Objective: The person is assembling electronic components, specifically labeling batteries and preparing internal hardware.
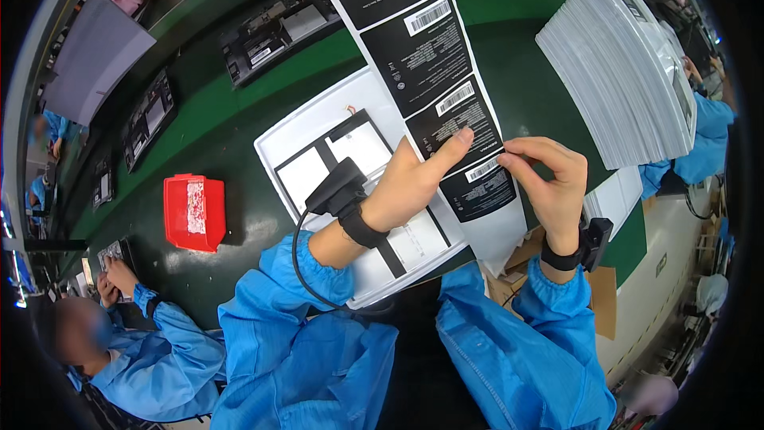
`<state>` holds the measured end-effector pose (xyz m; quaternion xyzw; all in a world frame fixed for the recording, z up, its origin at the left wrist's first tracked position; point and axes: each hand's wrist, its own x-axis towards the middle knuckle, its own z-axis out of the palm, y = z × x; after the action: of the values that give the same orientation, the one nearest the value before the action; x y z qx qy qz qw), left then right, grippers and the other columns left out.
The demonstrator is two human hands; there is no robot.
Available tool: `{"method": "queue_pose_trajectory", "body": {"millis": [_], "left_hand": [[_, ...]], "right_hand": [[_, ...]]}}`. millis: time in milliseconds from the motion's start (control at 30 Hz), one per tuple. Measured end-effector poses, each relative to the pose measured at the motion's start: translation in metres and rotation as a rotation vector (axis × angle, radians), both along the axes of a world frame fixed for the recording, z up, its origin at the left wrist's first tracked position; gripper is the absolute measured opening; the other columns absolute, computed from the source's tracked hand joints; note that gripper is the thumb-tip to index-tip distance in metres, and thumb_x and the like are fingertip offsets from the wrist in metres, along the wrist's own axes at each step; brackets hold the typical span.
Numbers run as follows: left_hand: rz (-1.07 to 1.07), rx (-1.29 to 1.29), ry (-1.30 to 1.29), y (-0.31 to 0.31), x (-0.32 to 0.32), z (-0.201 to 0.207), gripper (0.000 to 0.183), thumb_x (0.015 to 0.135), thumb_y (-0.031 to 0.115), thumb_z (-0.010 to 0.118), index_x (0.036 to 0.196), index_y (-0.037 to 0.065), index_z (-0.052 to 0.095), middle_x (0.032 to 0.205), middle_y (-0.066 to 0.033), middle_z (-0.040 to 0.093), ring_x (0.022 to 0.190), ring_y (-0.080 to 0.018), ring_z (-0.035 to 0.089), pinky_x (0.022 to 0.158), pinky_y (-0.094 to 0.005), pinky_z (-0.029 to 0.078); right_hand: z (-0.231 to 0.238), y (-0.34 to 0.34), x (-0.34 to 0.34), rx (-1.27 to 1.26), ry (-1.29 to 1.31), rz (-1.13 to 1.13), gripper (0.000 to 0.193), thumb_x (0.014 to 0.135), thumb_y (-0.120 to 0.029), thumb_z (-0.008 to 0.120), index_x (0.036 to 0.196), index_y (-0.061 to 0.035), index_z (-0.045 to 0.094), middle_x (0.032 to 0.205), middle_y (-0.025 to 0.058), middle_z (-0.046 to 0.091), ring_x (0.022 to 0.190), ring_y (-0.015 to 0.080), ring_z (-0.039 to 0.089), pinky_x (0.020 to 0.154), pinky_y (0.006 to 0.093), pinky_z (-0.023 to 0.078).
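Observation:
A long strip of black labels (434, 56) on white backing runs from the top of the view down in front of me. My left hand (414, 179) grips it, thumb lying across a label and the other fingers hidden behind. At the strip's right edge, my right hand (553, 183) pinches a label border between thumb and index finger. Below the strip rests a white plastic tray (274, 143), partly covered by my left arm. In it lie flat battery packs (302, 175) with white cells and black frames. Each wrist wears a black strap with a small device.
A red bin (208, 227) stands left of the tray. A tall stack of white trays (617, 72) is at the right. Opened laptop bases (278, 32) lie on the far green surface. A co-worker (151, 350) sits at the left; a cardboard box (603, 302) is low on the right.

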<state>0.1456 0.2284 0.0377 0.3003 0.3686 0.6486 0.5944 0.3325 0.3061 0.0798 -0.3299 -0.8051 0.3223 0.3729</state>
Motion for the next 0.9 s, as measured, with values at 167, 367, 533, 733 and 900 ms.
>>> {"method": "queue_pose_trajectory", "body": {"millis": [167,367,533,733,900], "left_hand": [[0.033,0.074,0.103,-0.003,0.001,0.004,0.032,0.105,0.022,0.061,0.128,0.000,0.062,0.115,-0.0031,0.068,0.104,-0.0095,0.061,0.092,-0.0269,0.050],[0.040,0.081,0.116,-0.001,0.000,-0.004,0.029,0.105,0.021,0.060,0.123,-0.001,0.065,0.111,-0.0035,0.070,0.100,-0.0102,0.062,0.087,-0.0276,0.051],[0.197,-0.060,0.414,0.019,-0.020,-0.017,0.035,0.103,0.022,0.059,0.122,-0.007,0.064,0.102,-0.0146,0.073,0.092,-0.0228,0.067,0.084,-0.0343,0.053],[0.352,0.419,0.589,-0.059,-0.029,-0.029,0.090,0.097,0.044,0.065,0.158,-0.006,0.022,0.165,-0.0303,0.020,0.152,-0.0421,0.027,0.122,-0.0473,0.026],[0.234,-0.309,0.130,-0.130,-0.046,-0.010,0.054,0.099,0.003,0.065,0.148,0.000,0.042,0.117,-0.0117,0.072,0.103,-0.0147,0.068,0.088,-0.0291,0.055]], "right_hand": [[0.011,0.005,-0.001,-0.019,-0.081,0.074,0.008,0.081,-0.003,0.080,0.088,-0.0025,0.076,0.084,0.0058,0.076,0.071,0.0145,0.069,0.059,0.0240,0.049],[0.020,0.003,-0.005,0.015,-0.214,0.135,0.010,0.082,0.001,0.074,0.088,-0.0014,0.067,0.097,0.0090,0.071,0.088,0.0215,0.069,0.072,0.0300,0.051],[0.024,-0.022,0.013,0.355,0.212,-0.037,0.007,0.094,0.001,0.062,0.094,-0.0024,0.056,0.115,0.0185,0.063,0.102,0.0237,0.062,0.087,0.0374,0.050],[0.018,-0.073,-0.031,-0.196,0.582,-0.074,0.006,0.101,-0.003,0.056,0.099,0.0004,0.053,0.094,0.0184,0.065,0.062,0.0162,0.062,0.058,0.0274,0.050],[-0.012,-0.084,-0.075,-0.758,0.371,0.208,0.009,0.094,0.007,0.065,0.100,0.0057,0.058,0.082,0.0151,0.071,0.067,0.0170,0.070,0.060,0.0266,0.055]]}}
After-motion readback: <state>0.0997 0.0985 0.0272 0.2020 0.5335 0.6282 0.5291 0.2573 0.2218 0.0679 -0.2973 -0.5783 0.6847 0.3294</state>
